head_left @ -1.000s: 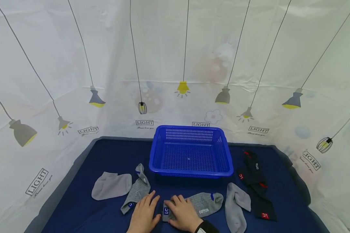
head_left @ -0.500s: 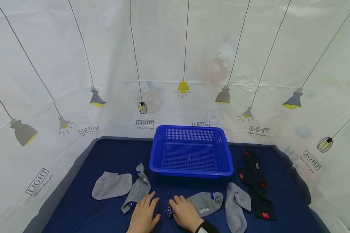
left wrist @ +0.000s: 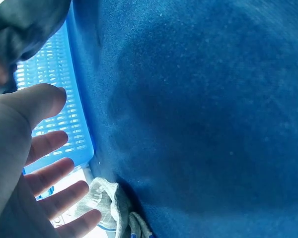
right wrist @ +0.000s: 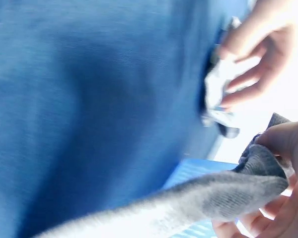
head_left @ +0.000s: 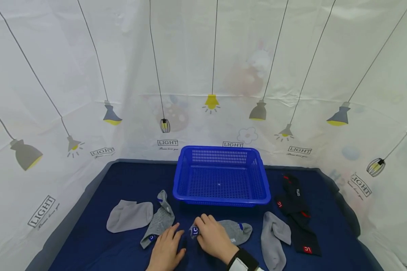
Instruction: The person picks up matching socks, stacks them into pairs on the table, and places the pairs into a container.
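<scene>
My right hand (head_left: 216, 238) pinches the cuff of a grey ankle sock (head_left: 240, 232) with blue marks. In the right wrist view that sock (right wrist: 203, 201) hangs from thumb and fingers, its cuff bunched. My left hand (head_left: 166, 249), fingers spread and relaxed, lies beside a matching grey sock (head_left: 160, 221). The left wrist view shows nothing gripped by this hand (left wrist: 25, 163). Whether its fingertips touch the matching sock cannot be made out.
A blue plastic basket (head_left: 220, 200) stands behind the hands on the dark blue cloth (head_left: 98, 233). One light grey sock (head_left: 130, 216) lies far left, another (head_left: 273, 241) to the right. Black socks with red marks (head_left: 300, 210) lie at far right.
My right hand has curled its fingers on the grey sock's cuff, raised it and shifted slightly away from me, dragging the toe left. The left hand stays in place.
</scene>
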`<state>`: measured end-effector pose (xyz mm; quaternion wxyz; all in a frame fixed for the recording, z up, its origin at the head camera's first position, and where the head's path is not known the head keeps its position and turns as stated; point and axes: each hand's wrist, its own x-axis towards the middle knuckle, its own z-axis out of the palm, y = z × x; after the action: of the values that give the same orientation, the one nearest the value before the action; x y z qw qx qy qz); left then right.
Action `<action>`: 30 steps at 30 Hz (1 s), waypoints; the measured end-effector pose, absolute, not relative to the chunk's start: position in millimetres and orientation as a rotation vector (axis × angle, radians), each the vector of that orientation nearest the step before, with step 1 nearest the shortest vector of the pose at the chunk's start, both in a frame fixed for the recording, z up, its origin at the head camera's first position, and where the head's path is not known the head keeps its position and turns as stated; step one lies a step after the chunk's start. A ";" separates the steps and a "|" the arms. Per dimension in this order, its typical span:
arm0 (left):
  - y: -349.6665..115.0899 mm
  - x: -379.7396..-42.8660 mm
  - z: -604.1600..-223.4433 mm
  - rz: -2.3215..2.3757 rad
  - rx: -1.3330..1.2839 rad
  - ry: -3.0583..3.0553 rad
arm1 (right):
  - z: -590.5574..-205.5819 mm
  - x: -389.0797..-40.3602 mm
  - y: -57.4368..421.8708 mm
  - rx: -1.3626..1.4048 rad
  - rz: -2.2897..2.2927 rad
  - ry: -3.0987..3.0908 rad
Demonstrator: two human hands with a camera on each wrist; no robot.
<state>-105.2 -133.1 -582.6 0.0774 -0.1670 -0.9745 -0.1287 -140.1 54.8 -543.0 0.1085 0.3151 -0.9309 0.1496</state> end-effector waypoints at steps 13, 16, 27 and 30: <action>-134.0 -104.6 -576.6 -0.403 -0.437 -2.970 | -494.7 -141.8 46.4 0.986 0.469 -2.594; -134.8 -104.5 -576.1 -0.402 -0.432 -2.952 | -483.5 -142.3 43.2 1.006 0.436 -2.561; -140.6 -104.8 -574.3 -0.452 -0.402 -2.927 | -445.9 -144.8 26.5 1.093 0.296 -2.467; -142.3 -106.0 -573.6 -0.461 -0.394 -2.941 | -435.5 -143.9 22.8 1.110 0.309 -2.438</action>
<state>-106.0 -142.3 -573.6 0.0691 -0.1308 -0.9771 -0.1531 -143.9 22.8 -435.5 0.2205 0.4014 -0.8819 0.1117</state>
